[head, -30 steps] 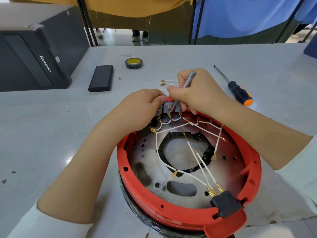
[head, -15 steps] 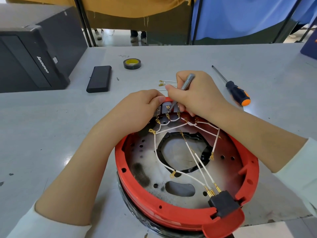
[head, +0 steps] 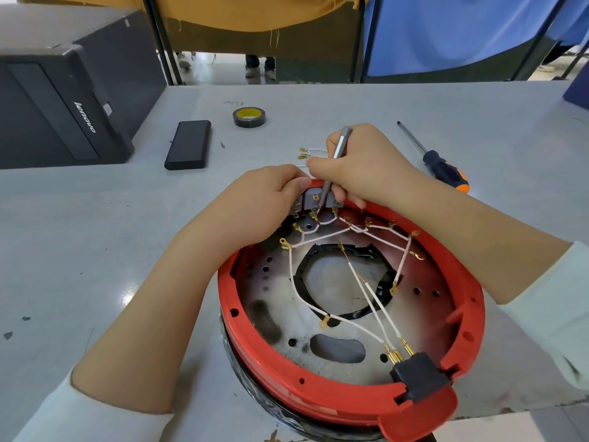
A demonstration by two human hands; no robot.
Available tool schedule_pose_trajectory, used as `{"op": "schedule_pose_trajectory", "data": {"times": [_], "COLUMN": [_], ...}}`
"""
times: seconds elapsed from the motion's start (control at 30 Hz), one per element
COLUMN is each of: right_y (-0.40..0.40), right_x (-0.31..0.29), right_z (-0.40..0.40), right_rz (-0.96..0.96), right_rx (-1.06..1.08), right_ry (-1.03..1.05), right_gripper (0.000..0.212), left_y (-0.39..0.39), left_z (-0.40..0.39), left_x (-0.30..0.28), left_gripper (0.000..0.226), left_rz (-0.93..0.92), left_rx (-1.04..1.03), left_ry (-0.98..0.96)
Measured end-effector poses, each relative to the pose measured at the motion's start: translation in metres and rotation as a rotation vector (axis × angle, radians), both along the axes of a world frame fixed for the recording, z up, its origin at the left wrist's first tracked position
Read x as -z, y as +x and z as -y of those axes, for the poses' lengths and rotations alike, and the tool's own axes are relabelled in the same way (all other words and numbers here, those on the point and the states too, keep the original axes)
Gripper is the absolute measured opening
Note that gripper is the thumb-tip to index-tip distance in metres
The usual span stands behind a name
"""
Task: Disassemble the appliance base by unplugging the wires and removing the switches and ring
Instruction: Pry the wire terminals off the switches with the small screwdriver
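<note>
Little has moved: the right hand (head: 363, 164) still pinches a slim tool (head: 334, 164) at the switches (head: 310, 199), the left hand (head: 255, 208) curled beside them, likely to pry a wire terminal (head: 315, 215) free next.

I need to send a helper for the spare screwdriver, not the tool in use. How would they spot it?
Start at the red appliance base on the grey table. Look past its far right rim, beyond the right hand. The screwdriver lies there untouched, and its black and orange handle sets it apart from the thin grey tool the hand holds.
</note>
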State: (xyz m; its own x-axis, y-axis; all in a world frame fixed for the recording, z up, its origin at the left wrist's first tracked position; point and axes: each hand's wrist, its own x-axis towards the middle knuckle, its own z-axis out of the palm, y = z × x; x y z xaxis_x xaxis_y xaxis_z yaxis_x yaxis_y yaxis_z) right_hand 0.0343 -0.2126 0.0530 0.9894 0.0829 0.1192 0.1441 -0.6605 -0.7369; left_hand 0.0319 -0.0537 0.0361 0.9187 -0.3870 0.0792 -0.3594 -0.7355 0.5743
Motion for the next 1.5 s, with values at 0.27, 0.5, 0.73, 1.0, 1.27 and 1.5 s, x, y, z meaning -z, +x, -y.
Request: {"op": "schedule_pose_trajectory", "data": {"times": [0.27, 0.5, 0.73, 1.0, 1.27, 1.5], "right_y": [-0.003, -0.013, -0.026, -0.019, -0.025, -0.03], "right_x": [0.004, -0.013, 0.007, 0.009, -0.008, 0.011], "right_z": [0.006, 0.012, 0.021, 0.016, 0.02, 0.017], "right_rz": [0.13, 0.06, 0.101, 0.091, 0.077, 0.184], "right_rx": [0.044, -0.074, -0.007, -0.085, -0.06, 0.075], "right_ry": [0.189, 0.086, 0.34, 0.324, 0.271, 0.195], "right_gripper": [0.032, 0.057, 0.038, 0.034, 0.036, 0.034], "left_y": [0.0, -0.002, -0.005, -0.003, -0.005, -0.004], "left_z": [-0.001, -0.002, -0.008, -0.012, -0.009, -0.011], "left_x": [0.001, 0.0, -0.002, -0.005, -0.002, 0.0], "left_gripper": [0.029, 0.03, 0.027, 0.024, 0.032, 0.03], "left_rz": [0.006, -0.023, -0.099, -0.115, -0.087, -0.083], "left_rx": [0.004, 0.012, -0.021, 0.015, 0.089, 0.078], "left_ry": [-0.011, -0.012, 0.004, -0.031, -0.03, -0.063]}}
